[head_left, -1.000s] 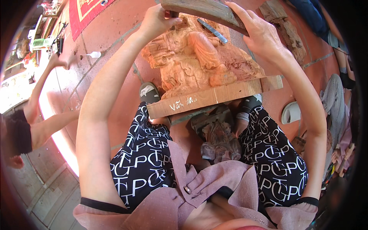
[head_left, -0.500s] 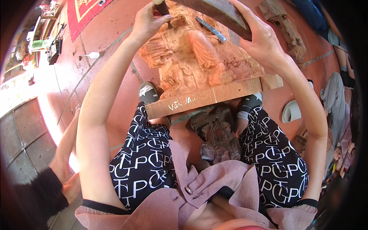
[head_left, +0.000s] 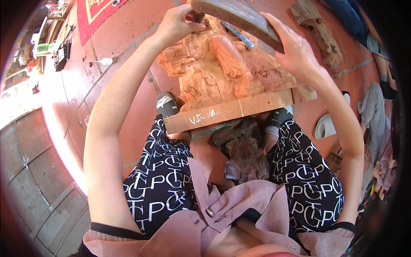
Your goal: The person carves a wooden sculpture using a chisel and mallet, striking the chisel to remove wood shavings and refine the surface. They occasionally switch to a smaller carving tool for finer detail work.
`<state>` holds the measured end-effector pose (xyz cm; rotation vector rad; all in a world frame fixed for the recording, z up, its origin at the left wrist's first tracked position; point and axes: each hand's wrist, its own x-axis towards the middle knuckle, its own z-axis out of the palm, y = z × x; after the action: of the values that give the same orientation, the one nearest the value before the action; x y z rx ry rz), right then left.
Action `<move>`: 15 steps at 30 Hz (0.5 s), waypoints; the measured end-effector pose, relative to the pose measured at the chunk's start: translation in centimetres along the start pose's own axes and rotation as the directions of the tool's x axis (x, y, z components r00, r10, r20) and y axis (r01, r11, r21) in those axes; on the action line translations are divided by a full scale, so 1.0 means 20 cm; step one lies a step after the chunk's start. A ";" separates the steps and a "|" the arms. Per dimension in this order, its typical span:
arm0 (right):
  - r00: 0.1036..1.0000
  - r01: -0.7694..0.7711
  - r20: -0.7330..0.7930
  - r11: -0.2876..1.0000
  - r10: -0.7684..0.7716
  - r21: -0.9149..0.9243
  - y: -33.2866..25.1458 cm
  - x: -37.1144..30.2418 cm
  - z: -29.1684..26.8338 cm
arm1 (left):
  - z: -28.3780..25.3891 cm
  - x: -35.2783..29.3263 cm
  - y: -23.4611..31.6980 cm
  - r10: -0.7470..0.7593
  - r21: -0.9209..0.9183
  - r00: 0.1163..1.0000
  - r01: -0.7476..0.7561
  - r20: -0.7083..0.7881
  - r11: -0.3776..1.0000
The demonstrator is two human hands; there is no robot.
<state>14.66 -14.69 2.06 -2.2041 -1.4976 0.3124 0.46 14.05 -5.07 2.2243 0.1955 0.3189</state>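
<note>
Two bare hands reach to the top of the frame, both on a dark, weathered flat wooden slab (head_left: 239, 17) that is tilted above the work. The left hand (head_left: 177, 23), at upper centre, is curled with fingers closed around a dark stub at the slab's left end. The right hand (head_left: 293, 49), at upper right, lies with fingers spread along the slab's lower right edge, pressing it from beneath; whether the thumb wraps over cannot be told. Just under the slab stands a reddish-orange carved wooden relief sculpture (head_left: 222, 73), resting on a pale rectangular plank base (head_left: 239, 111) in the middle of the frame. A slim metal chisel (head_left: 237, 34) lies on the carving, near the slab. Below the plank, between the person's patterned black-and-white trousers (head_left: 165, 180), sits a smaller greyish carved block (head_left: 242, 150). The red tiled floor (head_left: 128, 51) shows at left, with a white slipper (head_left: 325, 126) at right.
</note>
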 end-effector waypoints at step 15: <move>0.779 -0.623 0.535 0.310 0.328 0.718 -0.06 -0.21 0.01 | -0.12 -0.15 -0.10 -0.180 -0.251 0.968 0.133 -0.175 0.959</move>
<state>11.97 -18.10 2.31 -1.6342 -0.4149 1.3466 -3.15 16.36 -5.66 1.9267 0.4167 0.4503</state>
